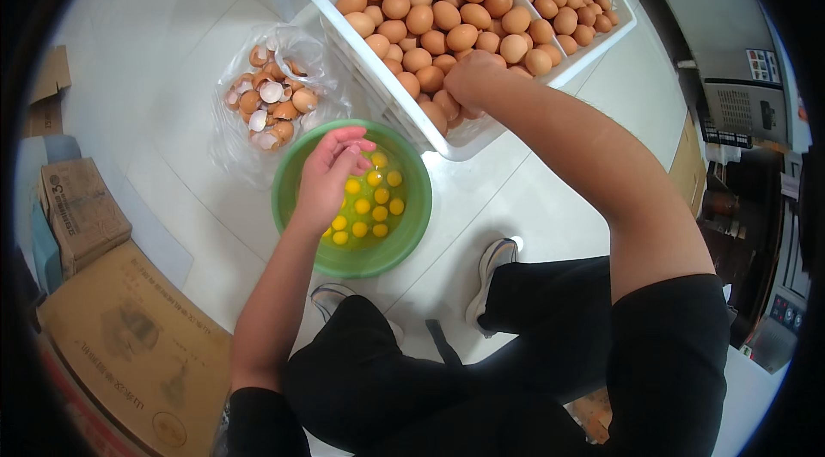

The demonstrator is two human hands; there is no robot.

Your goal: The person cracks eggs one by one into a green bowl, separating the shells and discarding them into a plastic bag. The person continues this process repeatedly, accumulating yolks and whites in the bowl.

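My left hand [336, 167] is over the green plastic basin [422, 225], its fingers curled loosely apart with nothing seen between them. Many yellow yolks [362, 206] lie in clear egg white in the basin. My right hand [475, 80] reaches down among the brown eggs [446, 15] at the near side of a white plastic crate [387, 99]; its fingertips are hidden, so whether it grips an egg does not show. A clear plastic bag [225, 141] holding broken eggshells [271, 92] sits left of the crate, just beyond the basin.
A divider [532, 5] splits the crate, with eggs on both sides. Cardboard boxes [135, 341] stand along the left. My shoes [493, 276] rest on the tiled floor [451, 199] near the basin. Shelving and appliances line the right edge.
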